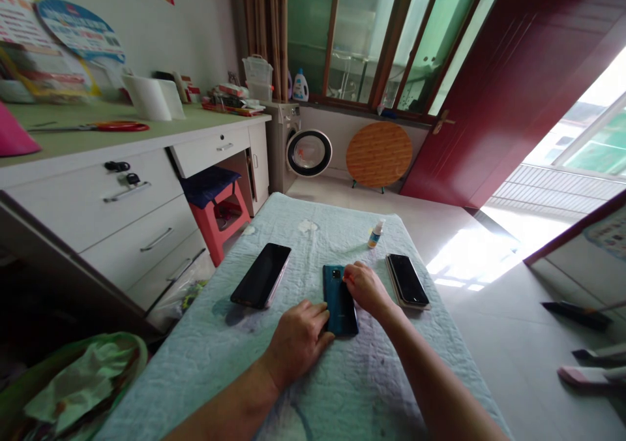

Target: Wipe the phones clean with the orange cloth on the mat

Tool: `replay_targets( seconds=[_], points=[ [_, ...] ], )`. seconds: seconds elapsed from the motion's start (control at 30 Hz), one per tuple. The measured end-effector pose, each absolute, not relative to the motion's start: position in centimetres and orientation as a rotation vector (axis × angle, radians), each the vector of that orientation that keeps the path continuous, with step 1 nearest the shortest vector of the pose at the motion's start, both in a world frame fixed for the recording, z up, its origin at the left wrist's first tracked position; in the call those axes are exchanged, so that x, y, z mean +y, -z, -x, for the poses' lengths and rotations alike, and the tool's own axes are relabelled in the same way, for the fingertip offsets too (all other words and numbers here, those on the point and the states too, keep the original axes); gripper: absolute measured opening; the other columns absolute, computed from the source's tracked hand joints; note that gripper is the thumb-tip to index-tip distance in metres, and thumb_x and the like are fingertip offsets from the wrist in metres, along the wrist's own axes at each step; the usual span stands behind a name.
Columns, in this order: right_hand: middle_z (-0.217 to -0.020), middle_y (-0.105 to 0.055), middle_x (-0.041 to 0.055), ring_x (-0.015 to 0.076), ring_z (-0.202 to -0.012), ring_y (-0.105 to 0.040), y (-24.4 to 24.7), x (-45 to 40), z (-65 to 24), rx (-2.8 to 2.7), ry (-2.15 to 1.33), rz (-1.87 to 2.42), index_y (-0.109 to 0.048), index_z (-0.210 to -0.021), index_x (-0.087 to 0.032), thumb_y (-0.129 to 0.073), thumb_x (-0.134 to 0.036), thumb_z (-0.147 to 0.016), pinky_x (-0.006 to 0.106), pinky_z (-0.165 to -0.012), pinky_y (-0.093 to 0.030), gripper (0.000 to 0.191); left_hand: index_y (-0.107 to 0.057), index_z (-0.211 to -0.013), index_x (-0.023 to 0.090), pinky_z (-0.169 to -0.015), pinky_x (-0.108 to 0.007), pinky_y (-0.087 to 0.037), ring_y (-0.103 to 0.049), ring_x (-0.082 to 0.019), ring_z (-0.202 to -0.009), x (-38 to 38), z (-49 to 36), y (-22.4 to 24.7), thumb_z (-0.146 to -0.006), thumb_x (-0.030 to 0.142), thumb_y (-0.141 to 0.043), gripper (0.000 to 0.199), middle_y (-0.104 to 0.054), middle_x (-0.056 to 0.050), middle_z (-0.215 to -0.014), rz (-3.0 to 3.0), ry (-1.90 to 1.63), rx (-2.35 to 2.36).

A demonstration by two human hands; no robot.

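Note:
A blue-green phone (pixel 338 304) lies back side up on the light-blue quilted cover (pixel 313 222), its square camera block at the far end. My left hand (pixel 302 330) grips its left edge, with the thumb by the near corner. Over the upper right of the phone, my right hand (pixel 362 284) is closed in a pinch. A small orange-red thing (pixel 347 277) shows at its fingertips, too small to name. Left of them rests a black phone (pixel 263 274), screen up. To the right lies another dark-screened phone (pixel 407 280) on a pale case or box. A small spray bottle (pixel 376 234) stands beyond.
A white desk (pixel 132 206) with drawers runs along the left, with red-handled scissors (pixel 122 126) on top. A red stool (pixel 220 216) is tucked under it. At lower left is a green bin (pixel 139 356). A washing machine (pixel 283 144) with its door open stands behind.

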State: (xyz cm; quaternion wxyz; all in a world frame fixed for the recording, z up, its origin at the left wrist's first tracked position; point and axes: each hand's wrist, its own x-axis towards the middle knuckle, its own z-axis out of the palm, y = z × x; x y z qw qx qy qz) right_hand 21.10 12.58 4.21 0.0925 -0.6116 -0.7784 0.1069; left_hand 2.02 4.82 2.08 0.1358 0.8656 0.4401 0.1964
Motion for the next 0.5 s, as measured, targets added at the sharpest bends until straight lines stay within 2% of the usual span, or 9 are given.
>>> replay_targets(
  seconds=[0.5],
  points=[
    [-0.092, -0.059, 0.0039, 0.0123, -0.08, -0.056, -3.3, 14.1, -17.6, -2.353, -0.266, 1.718, -0.067, -0.084, -0.018, -0.043, -0.019, -0.094, 0.021, -0.073, -0.038, 0.026, -0.065, -0.112, 0.016, -0.091, -0.04, -0.049, -0.059, -0.027, -0.102, 4.9, -1.9, -2.1, -0.088, 0.034, -0.065, 0.029, -0.066, -0.007, -0.121, -2.501, -0.537, 1.293]
  ],
)
